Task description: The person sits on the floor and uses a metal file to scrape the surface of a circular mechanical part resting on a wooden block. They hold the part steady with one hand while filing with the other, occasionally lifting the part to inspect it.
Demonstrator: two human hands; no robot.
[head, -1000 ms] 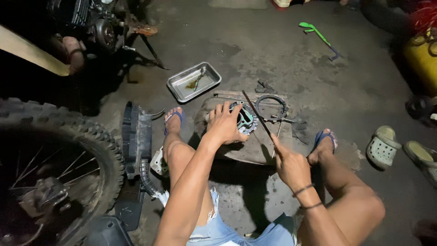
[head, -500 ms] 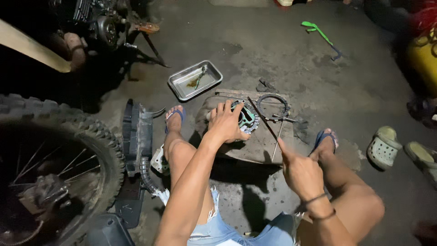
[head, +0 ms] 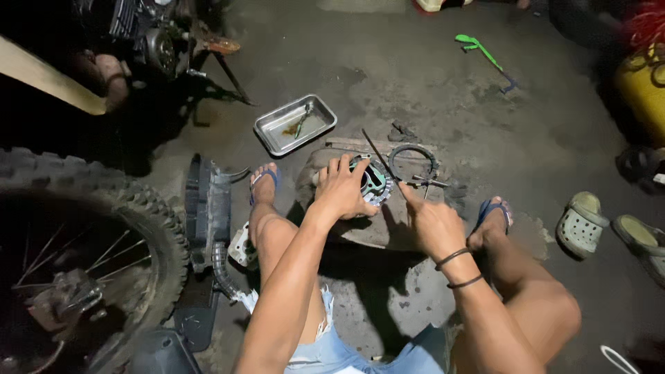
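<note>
left hand (head: 343,190) grip closed on one toothed hub (head: 374,181), right hand (head: 433,225) loose beside one ring (head: 413,161)

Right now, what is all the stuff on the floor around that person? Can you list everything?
round toothed part: one, grey-green, under the left hand
thin rod: one, dark, by the right hand's fingers
ring: one, dark, behind the toothed part
metal tray: one, silver, on the floor ahead
knobby tyre: one, black, at left
engine: one, dark, top left
green tool: one, top right
clogs: two, pale, at right
yellow container: one, right edge
left hand: resting on the toothed part
right hand: wristbands, fingers by the rod, grip unclear
feet: two, blue flip-flops
</note>
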